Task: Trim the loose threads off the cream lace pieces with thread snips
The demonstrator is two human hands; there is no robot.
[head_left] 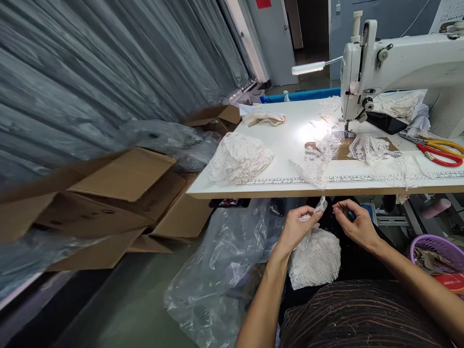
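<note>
My left hand [294, 226] pinches a narrow end of white lace [322, 205] just below the front edge of the table. From that grip the lace runs up onto the tabletop, and a gathered white lace bundle [315, 258] rests on my lap underneath. In my right hand [358, 228] is a pair of small dark thread snips [348, 211], their tips pointing toward the lace but apart from it. My fingers partly cover the snips. Above, more lace pieces [369, 147] lie around the presser foot of a white sewing machine [402, 63].
A white lace heap [241, 158] sits at the table's left corner. Red and yellow-handled scissors [440, 150] and a dark phone-like object [386, 123] lie on the right. Open cardboard boxes [123, 174] and clear plastic sheeting [224, 270] are left; a purple basket [435, 244] stands right.
</note>
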